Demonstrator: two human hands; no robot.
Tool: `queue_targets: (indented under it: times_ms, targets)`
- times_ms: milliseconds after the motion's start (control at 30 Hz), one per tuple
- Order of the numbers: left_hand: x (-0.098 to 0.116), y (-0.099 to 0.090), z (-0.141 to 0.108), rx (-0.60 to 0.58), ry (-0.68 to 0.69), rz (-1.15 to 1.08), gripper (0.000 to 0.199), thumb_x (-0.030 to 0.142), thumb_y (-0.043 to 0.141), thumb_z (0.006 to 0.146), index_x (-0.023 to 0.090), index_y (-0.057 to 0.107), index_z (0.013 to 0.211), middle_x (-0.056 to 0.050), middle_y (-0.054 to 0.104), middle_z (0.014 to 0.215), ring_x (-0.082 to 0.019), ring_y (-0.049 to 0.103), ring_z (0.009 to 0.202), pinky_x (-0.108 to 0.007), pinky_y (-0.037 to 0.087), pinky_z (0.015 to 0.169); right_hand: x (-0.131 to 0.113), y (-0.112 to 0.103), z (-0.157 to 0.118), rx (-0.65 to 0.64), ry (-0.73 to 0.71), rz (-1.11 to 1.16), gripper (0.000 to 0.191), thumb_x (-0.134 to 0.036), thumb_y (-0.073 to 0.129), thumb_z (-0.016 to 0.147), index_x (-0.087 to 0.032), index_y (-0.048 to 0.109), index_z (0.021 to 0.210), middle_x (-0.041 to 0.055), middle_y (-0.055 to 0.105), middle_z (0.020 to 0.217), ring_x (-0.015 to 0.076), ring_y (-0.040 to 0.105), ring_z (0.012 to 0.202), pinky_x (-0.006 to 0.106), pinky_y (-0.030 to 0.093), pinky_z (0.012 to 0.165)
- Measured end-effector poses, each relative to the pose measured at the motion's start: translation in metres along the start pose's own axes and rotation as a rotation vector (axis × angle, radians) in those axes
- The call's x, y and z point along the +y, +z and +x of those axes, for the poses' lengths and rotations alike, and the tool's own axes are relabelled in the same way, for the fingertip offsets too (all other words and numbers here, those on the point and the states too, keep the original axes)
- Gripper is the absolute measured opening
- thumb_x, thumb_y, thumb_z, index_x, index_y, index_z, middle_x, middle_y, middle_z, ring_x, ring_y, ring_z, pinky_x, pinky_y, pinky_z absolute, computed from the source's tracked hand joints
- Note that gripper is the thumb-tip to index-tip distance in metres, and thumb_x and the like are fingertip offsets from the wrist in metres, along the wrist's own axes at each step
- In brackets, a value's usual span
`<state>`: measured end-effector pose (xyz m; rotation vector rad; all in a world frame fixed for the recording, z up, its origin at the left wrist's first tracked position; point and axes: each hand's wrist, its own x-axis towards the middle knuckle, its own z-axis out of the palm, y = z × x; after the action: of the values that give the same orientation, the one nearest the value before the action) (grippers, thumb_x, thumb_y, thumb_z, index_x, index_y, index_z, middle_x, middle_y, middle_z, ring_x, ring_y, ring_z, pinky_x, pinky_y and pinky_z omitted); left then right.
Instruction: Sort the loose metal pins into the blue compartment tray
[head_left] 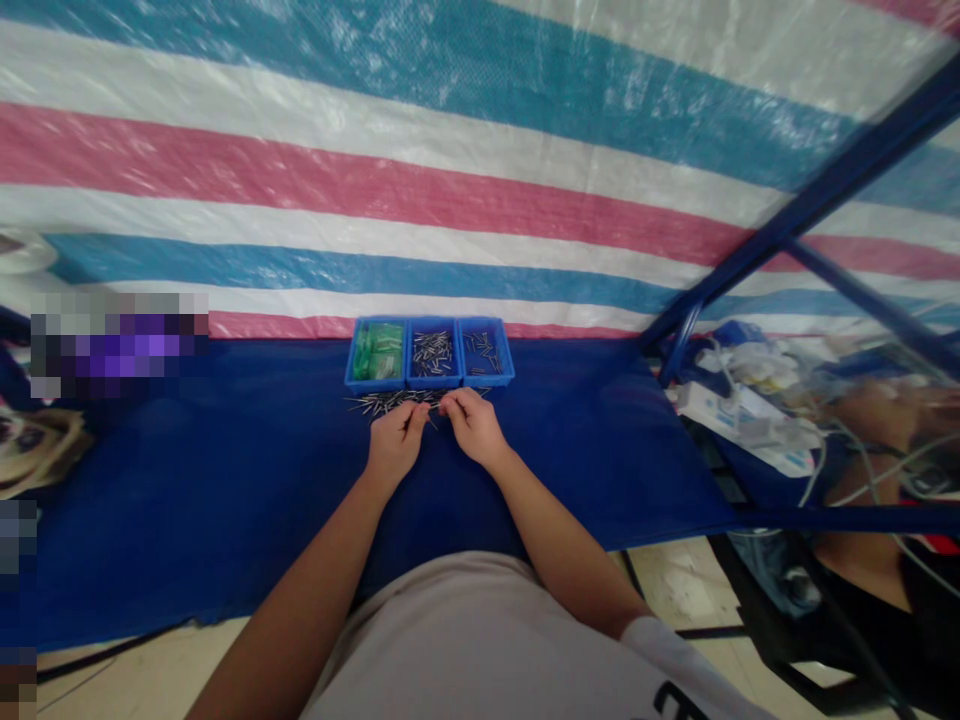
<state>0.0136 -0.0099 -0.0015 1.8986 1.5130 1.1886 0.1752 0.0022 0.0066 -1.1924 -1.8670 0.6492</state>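
My left hand (396, 437) is closed in a pinch, with a thin metal piece (432, 424) poking out by its fingertips. My right hand (474, 423) pinches close beside it, fingertips nearly meeting the left ones; what it grips is too small to make out. Just beyond both hands lies a loose pile of thin metal pins (380, 402), partly covered by the fingers. Behind the pile stand three joined blue bins: the left bin (349, 372) has green and clear packets (377, 352), the middle bin (433, 383) many short metal pins (433, 352), the right bin (505, 372) fewer pins (484, 350).
The work surface is covered in blue cloth (225, 470). A striped plastic sheet (450, 190) hangs behind it. At right are a blue metal frame (750, 240), a white power strip (742, 430) with cables, and another person's arm (862, 500). Blurred items sit at far left.
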Motion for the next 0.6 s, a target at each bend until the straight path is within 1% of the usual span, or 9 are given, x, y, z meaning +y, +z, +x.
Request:
queue_targets:
  times_ms: [100,200,300,367,500,600]
  targets:
    - [0.0013,-0.0013,0.0000,0.010,-0.008,0.000,0.034,0.039,0.043,0.092,0.018,0.062,0.074,0.002,0.059,0.057,-0.010,0.054,0.052,-0.021,0.041,0.057,0.0017,0.0002,-0.0001,0.024,0.044,0.005,0.040,-0.037,0.034,0.098,-0.012,0.060,0.080,0.0032,0.060,0.080,0.0058,0.052,0.078,0.017,0.039,0.077]
    - [0.0025,-0.0015,0.0002,0.038,-0.038,-0.022,0.031,0.039,0.044,0.092,0.018,0.062,0.080,0.002,0.059,0.059,-0.010,0.055,0.053,-0.021,0.042,0.058,0.0023,0.0003,-0.0001,0.039,0.083,0.011,0.041,-0.039,0.034,0.097,-0.012,0.058,0.077,0.0020,0.059,0.077,0.0047,0.051,0.074,0.016,0.038,0.074]
    - [0.0025,0.0002,0.0002,0.045,-0.060,-0.072,0.026,0.042,0.051,0.088,0.018,0.062,0.091,0.004,0.058,0.059,-0.009,0.054,0.052,-0.020,0.042,0.056,0.0015,0.0005,-0.0005,0.023,0.072,0.015,0.040,-0.038,0.034,0.097,-0.013,0.057,0.076,0.0013,0.058,0.076,0.0043,0.051,0.073,0.016,0.037,0.074]
    - [0.0017,0.0019,0.0001,0.032,-0.045,-0.097,0.027,0.042,0.056,0.085,0.019,0.063,0.097,0.005,0.059,0.060,-0.009,0.054,0.051,-0.020,0.042,0.055,0.0008,0.0009,-0.0009,0.000,0.054,0.015,0.040,-0.038,0.034,0.097,-0.013,0.057,0.076,0.0014,0.058,0.077,0.0045,0.051,0.074,0.016,0.037,0.074]
    - [0.0005,0.0033,-0.0001,0.001,0.001,-0.100,0.023,0.039,0.054,0.087,0.020,0.065,0.094,0.003,0.063,0.066,-0.009,0.057,0.055,-0.019,0.044,0.057,-0.0004,0.0014,-0.0013,-0.042,0.030,0.009,0.039,-0.037,0.035,0.097,-0.013,0.058,0.078,0.0022,0.059,0.078,0.0051,0.052,0.075,0.016,0.037,0.074]
    - [0.0001,0.0024,-0.0002,-0.007,-0.007,-0.073,0.023,0.038,0.051,0.089,0.019,0.064,0.092,0.004,0.062,0.064,-0.009,0.056,0.055,-0.019,0.043,0.056,-0.0014,0.0016,-0.0011,-0.052,0.019,0.012,0.038,-0.037,0.036,0.097,-0.013,0.060,0.081,0.0028,0.060,0.079,0.0057,0.053,0.077,0.017,0.038,0.075]
